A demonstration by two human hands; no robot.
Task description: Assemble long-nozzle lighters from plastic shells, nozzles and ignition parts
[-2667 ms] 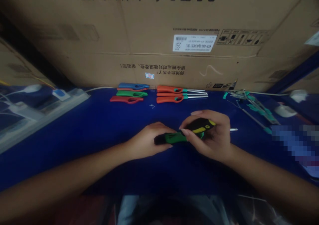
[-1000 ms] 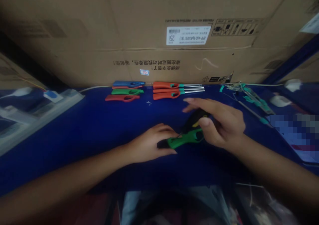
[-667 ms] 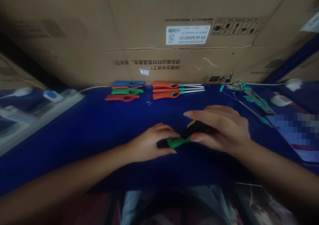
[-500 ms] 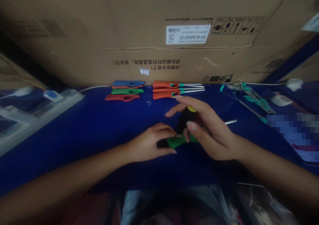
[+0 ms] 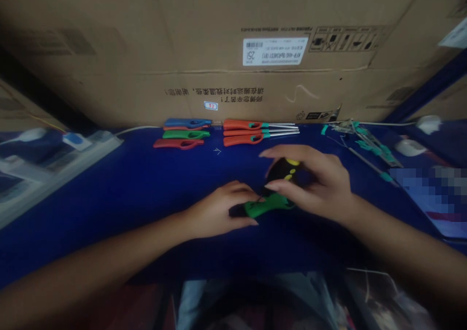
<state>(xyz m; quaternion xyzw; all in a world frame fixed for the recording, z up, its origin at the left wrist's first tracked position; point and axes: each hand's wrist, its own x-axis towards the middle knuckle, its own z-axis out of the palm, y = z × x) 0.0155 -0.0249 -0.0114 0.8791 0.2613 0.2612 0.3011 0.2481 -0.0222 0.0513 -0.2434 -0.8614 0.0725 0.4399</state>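
My left hand [image 5: 217, 212] is closed around the dark end of a green long-neck lighter [image 5: 268, 205], thumb below and fingers above. The lighter's green body points to the right, and its far end is hidden behind my other hand. Above it, my right hand [image 5: 315, 181] grips a screwdriver [image 5: 282, 172] with a black and yellow handle. The screwdriver leans down and left toward the lighter's body. Its tip is too dim to tell whether it touches.
At the back stand orange lighters [image 5: 241, 139] with metal necks, beside blue, green and red handle shells [image 5: 178, 144]. Tiny pins [image 5: 218, 151] lie before them. Teal parts and metal rods [image 5: 375, 147] are at right, a white frame [image 5: 91, 150] at left. A cardboard box [image 5: 146, 86] walls the back.
My right hand has turned with the screwdriver, showing more of the yellow on its handle, and shifted slightly right. The lighter's metal neck is now covered. My left hand stays put.
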